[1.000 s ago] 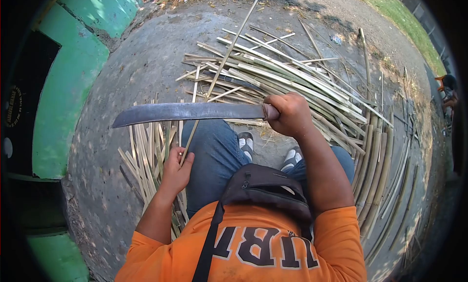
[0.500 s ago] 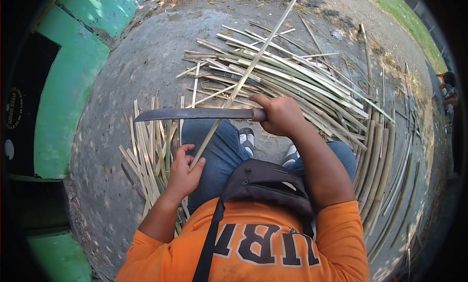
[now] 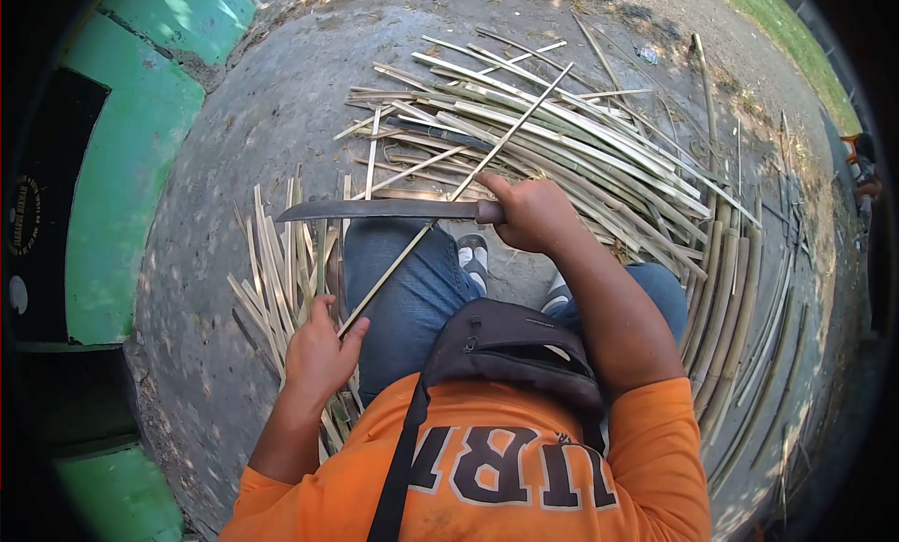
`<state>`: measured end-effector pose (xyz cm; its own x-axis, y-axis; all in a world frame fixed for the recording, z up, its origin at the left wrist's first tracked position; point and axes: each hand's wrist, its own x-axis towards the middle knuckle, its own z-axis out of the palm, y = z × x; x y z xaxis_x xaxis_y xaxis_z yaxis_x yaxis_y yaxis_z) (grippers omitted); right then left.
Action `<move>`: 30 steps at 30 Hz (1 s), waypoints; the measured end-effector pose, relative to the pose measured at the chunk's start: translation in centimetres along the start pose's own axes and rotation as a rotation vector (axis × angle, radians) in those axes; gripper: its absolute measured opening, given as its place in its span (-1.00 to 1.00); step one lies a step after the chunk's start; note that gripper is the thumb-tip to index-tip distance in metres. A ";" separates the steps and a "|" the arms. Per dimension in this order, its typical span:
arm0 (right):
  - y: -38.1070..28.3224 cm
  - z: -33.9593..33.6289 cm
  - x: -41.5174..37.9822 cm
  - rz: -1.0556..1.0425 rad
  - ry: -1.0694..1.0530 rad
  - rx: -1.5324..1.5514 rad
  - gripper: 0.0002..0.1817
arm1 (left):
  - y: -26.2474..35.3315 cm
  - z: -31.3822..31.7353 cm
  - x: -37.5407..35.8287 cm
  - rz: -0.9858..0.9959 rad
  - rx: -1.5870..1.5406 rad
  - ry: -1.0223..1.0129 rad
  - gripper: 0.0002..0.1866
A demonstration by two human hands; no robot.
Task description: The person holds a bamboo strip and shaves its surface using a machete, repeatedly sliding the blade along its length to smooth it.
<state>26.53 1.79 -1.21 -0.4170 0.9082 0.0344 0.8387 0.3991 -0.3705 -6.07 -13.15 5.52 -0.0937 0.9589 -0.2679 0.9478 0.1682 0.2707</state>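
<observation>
My left hand [image 3: 321,351] is closed on the near end of a long, thin bamboo strip [image 3: 389,272], which slants up and away to the right over my left thigh. In my right hand [image 3: 536,214] is the short handle of a machete [image 3: 384,210]. Its long dark blade points left, lying across the strip about midway along. The blade seems to touch the strip just left of the handle. Beyond my hands lies a broad pile of split bamboo strips [image 3: 581,148] on the ground.
More strips [image 3: 281,270] lie beside my left leg. Thicker bamboo poles [image 3: 726,308] lie to my right. A green wall [image 3: 131,186] stands at the left. A black bag [image 3: 510,355] rests on my lap. Part of another person [image 3: 863,167] shows at the far right edge.
My left hand has moved left and toward my body, drawing the strip back under the blade; its far end is lower and nearer. The machete has shifted slightly left at its tip.
</observation>
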 end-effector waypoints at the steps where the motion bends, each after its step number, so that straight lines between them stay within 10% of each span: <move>1: 0.3 0.6 0.0 -0.033 0.072 0.018 -0.45 | -0.4 -0.4 -0.4 -0.026 -0.019 -0.081 -0.49; 16: -0.6 -1.2 -0.6 -0.200 0.328 0.029 -0.77 | -4.9 6.6 -1.0 0.075 -0.640 -0.129 -0.60; 30: 0.4 -0.8 0.2 -0.026 0.239 -0.026 -0.82 | -3.2 5.6 0.6 0.136 -0.415 -0.049 -0.64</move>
<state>27.05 2.26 -0.64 -0.3465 0.9004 0.2631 0.8388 0.4229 -0.3428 -7.48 -14.42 -0.74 0.0480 0.9683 -0.2450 0.7468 0.1281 0.6526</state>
